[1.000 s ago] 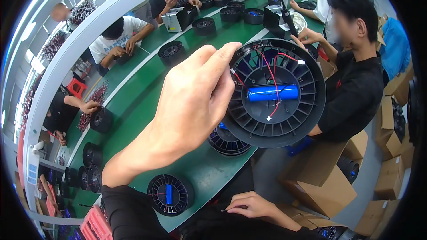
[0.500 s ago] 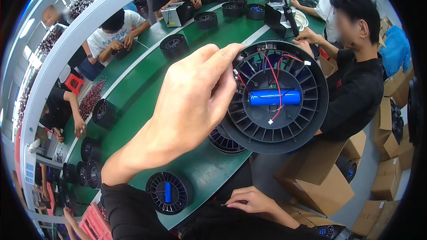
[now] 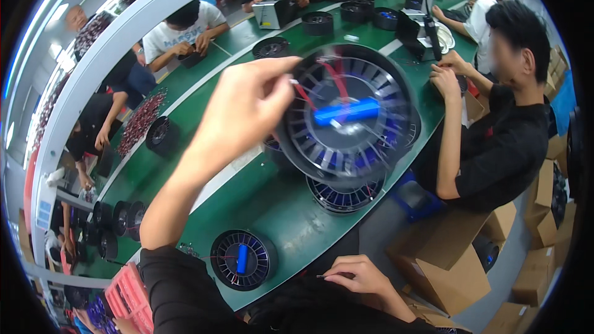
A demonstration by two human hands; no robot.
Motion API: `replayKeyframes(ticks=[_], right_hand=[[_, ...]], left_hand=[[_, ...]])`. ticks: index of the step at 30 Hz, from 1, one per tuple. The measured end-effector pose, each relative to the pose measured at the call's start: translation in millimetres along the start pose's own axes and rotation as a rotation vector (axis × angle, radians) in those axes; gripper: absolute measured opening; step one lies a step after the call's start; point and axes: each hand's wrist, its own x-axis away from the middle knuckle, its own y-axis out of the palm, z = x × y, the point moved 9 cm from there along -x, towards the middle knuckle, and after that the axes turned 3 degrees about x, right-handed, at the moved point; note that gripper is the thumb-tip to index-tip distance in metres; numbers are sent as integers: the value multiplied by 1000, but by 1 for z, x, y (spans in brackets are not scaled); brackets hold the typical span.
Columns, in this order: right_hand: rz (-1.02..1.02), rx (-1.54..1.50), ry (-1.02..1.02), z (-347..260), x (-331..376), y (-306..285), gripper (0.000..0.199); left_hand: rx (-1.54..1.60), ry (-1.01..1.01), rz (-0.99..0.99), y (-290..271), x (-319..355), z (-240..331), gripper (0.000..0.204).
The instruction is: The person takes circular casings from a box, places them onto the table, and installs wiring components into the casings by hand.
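The left hand (image 3: 244,96) pinches the rim of a round black housing (image 3: 359,136) (blurred, a blue cylinder (image 3: 348,111) across it) above the table (image 3: 294,232), toward its near edge; the right hand (image 3: 364,275), off that edge, grips a thin, dark item (image 3: 322,276).

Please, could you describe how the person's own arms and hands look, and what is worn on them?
The left hand and right hand wear no gloves, and no watch or ring is visible. A plain black sleeve covers the upper part of the left arm, ending well before the wrist.
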Motion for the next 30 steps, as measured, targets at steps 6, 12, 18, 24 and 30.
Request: replayKeyframes(ticks=[6, 12, 18, 24, 30], right_hand=[[24, -7, 13, -1, -12, -4, 7], [-35, -17, 29, -2, -31, 3, 8], [0, -14, 13, 4, -54, 12, 7], [-15, -28, 150, 2, -78, 15, 8], [22, -86, 126, 3, -104, 23, 7]], left_hand=[[-54, -512, 67, -81, 33, -186, 30], [-54, -859, 243, -124, 65, -396, 29], [119, -953, 560, -126, 53, -537, 35], [146, -1149, 752, -117, -6, -588, 39], [227, -1203, 889, -128, -21, -644, 42]])
